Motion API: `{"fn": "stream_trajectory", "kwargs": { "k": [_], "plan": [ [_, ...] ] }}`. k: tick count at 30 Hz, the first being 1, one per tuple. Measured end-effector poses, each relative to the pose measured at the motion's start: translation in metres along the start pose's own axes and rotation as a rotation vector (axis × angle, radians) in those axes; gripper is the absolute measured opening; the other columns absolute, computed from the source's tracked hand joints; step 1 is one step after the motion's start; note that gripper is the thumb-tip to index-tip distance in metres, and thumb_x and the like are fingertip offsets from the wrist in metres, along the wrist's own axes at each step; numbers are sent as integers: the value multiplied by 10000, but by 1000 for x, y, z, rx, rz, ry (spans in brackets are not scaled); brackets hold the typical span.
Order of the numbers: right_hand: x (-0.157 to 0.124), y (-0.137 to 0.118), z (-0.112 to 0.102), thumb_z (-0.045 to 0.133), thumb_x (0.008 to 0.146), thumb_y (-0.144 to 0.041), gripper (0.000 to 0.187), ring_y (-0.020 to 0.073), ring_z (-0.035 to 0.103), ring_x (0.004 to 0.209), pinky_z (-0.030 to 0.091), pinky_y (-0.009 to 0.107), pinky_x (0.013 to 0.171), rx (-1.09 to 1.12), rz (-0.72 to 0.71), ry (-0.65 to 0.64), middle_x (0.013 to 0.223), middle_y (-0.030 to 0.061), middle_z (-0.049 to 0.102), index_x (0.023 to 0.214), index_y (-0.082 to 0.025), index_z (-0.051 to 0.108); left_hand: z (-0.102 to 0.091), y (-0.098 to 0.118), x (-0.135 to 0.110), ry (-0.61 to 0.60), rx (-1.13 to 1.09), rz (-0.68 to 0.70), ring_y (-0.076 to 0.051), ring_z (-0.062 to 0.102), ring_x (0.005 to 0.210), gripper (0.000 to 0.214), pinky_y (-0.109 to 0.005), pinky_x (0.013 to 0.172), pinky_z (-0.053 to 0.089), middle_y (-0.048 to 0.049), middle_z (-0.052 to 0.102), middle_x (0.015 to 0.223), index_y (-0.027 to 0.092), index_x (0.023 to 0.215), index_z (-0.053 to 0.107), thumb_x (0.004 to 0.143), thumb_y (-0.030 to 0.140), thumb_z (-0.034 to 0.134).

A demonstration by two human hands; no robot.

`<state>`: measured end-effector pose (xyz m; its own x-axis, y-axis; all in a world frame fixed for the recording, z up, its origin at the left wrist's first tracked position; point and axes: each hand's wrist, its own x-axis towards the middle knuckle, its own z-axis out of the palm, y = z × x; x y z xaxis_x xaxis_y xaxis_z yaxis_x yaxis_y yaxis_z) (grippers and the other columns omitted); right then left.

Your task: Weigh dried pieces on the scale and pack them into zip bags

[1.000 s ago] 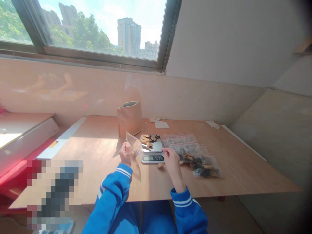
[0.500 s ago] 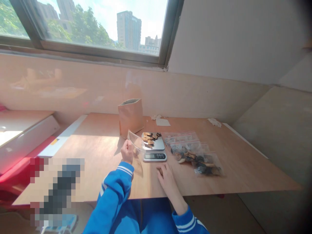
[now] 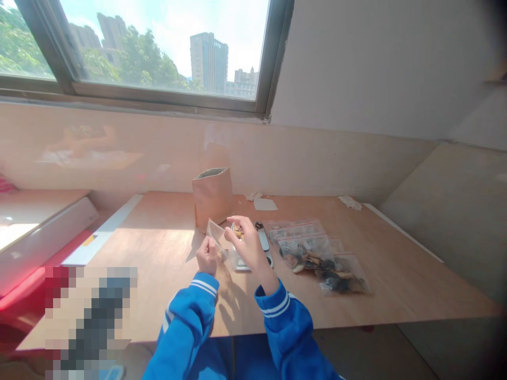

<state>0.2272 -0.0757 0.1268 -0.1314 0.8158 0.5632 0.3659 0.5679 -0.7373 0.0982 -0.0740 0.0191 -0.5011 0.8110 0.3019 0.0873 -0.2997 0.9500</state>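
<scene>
Clear bag (image 3: 217,233) hangs pinched in the left hand (image 3: 206,256) beside the scale (image 3: 262,238); the right hand (image 3: 249,247) pinches a brown piece (image 3: 236,230) at its mouth, which could sag shut, so the piece drops on the table (image 3: 158,295)

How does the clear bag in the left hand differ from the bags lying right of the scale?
The held bag is up in the left hand and looks almost empty; the lying bags rest flat, filled with dark and tan pieces. Both are clear plastic.
</scene>
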Motion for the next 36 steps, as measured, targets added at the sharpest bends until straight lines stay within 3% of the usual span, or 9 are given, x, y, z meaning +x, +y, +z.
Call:
{"fn": "stream_trajectory", "kwargs": {
  "k": [4, 8, 11, 14, 18, 25, 31, 33, 36],
  "plan": [
    [6, 71, -1, 467, 928, -247, 286, 249, 447, 1308, 373, 464, 1099, -281, 20, 106, 1337, 133, 506, 1176, -196, 601, 1, -3, 1, 47, -20, -12, -98, 304, 478, 419, -221, 478, 250, 66, 315, 496, 205, 580, 358, 843, 497, 506],
    [5, 148, -10, 505, 912, -254, 356, 285, 397, 1346, 332, 493, 1118, -470, 100, -85, 1402, 160, 463, 1248, -172, 588, 3, -1, 2, 67, -61, -44, -85, 283, 472, 423, -216, 466, 227, 70, 296, 501, 206, 588, 345, 839, 494, 528],
    [6, 177, -14, 529, 909, -266, 349, 270, 462, 1274, 365, 474, 1085, -508, 97, -197, 1303, 146, 547, 1239, -182, 608, 3, 1, 2, 53, -59, -57, -85, 296, 472, 424, -218, 466, 239, 67, 311, 503, 206, 593, 351, 852, 502, 510],
    [8, 186, -17, 521, 910, -228, 310, 242, 511, 1188, 399, 431, 1048, -467, 37, -195, 1228, 124, 589, 1195, -187, 634, 2, -2, 2, 57, -45, -49, -90, 308, 484, 428, -220, 475, 256, 61, 324, 508, 206, 586, 354, 857, 506, 495],
    [7, 186, -23, 481, 916, -179, 248, 220, 562, 1056, 440, 388, 976, -380, -3, -150, 1086, 96, 641, 1058, -190, 684, 1, -6, 4, 64, -21, -40, -94, 310, 495, 423, -221, 486, 267, 60, 323, 511, 206, 580, 350, 858, 492, 492],
    [0, 173, -33, 507, 871, -165, 221, 242, 578, 979, 463, 415, 920, -340, 79, -58, 962, 88, 666, 923, -202, 719, 1, -4, 3, 64, 0, -48, -95, 298, 490, 425, -222, 484, 259, 64, 312, 507, 208, 578, 354, 842, 512, 490],
    [16, 111, -30, 565, 857, -300, 262, 226, 623, 974, 485, 385, 897, 38, 199, 62, 1061, 96, 705, 1036, -191, 722, 2, -4, 3, 58, 23, -30, -99, 312, 490, 427, -227, 485, 275, 64, 318, 507, 210, 580, 351, 848, 524, 461],
    [23, 79, -25, 597, 849, -370, 315, 202, 642, 923, 510, 332, 808, 232, 254, -10, 1056, 81, 716, 1080, -189, 713, 2, -3, 3, 55, 31, -26, -101, 308, 488, 427, -229, 481, 270, 64, 316, 501, 210, 576, 350, 847, 521, 461],
    [29, 38, -14, 632, 829, -380, 345, 168, 649, 800, 501, 272, 671, 369, 312, -300, 940, 64, 730, 1099, -182, 712, 1, -1, 2, 48, 36, -24, -102, 315, 486, 419, -232, 479, 268, 60, 333, 496, 206, 573, 364, 840, 508, 478]
  ]
}}
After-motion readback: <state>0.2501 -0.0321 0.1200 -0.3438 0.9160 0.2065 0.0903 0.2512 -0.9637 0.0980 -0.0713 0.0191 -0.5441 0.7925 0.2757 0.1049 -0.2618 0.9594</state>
